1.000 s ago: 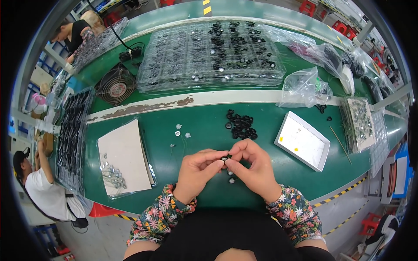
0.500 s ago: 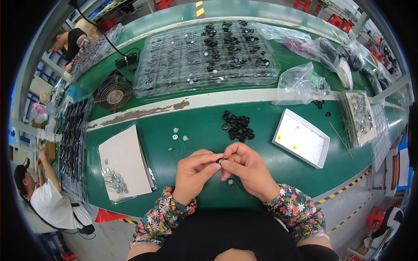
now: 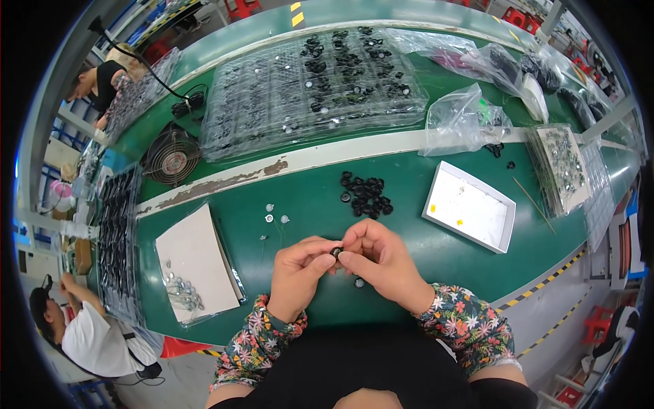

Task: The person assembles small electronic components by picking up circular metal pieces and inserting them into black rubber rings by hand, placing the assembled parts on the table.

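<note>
Between both hands, in front of my body, a small round black part (image 3: 336, 252) is pinched. My left hand (image 3: 298, 274) grips it from one side with thumb and forefinger. From the other side the fingertips of my right hand (image 3: 388, 264) close on it, partly hiding it. Under the right hand, a small silver round piece (image 3: 359, 282) lies on the green table (image 3: 327, 310). Just beyond the hands sits a loose pile of black round parts (image 3: 368, 194). A few pale silver pieces with thin wires (image 3: 269, 218) lie to the left of it.
At left, a cardboard sheet (image 3: 194, 249) carries silver wired pieces (image 3: 182, 294). A shallow white box (image 3: 470, 204) stands at right. Stacked clear trays (image 3: 266, 102) of parts lie beyond a white ledge (image 3: 327, 148), beside a fan (image 3: 172, 160). Two other people sit at left.
The whole view has shifted slightly. Both hands still hold the small part, which has turned a little between the fingertips and shows more of its black face.
</note>
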A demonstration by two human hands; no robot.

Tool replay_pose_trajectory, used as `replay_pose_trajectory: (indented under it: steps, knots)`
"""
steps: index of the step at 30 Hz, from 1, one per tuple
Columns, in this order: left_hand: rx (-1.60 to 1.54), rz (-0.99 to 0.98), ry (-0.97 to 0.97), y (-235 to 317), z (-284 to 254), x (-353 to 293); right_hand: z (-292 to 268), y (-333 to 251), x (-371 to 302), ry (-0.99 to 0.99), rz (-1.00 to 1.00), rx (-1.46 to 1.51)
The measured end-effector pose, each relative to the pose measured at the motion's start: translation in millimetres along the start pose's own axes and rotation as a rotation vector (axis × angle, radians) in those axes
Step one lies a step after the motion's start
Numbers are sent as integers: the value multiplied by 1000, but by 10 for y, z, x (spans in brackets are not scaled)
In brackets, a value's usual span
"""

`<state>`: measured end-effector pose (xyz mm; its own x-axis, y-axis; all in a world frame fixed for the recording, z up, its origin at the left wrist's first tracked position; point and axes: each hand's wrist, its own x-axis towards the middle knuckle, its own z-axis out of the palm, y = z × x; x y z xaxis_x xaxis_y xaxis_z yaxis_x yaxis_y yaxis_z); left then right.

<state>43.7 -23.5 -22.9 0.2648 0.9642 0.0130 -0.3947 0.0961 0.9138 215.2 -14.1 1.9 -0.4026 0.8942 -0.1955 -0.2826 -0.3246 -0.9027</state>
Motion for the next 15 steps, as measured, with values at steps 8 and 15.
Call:
replay_pose_trajectory:
  steps: [8,15]
  knots:
    - [-39,-57,-24,22,13,11,-25,-15,-2,33,-106,-209]
    - [-26,-47,-33,4,11,9,-26,-93,-16,20,-76,-231]
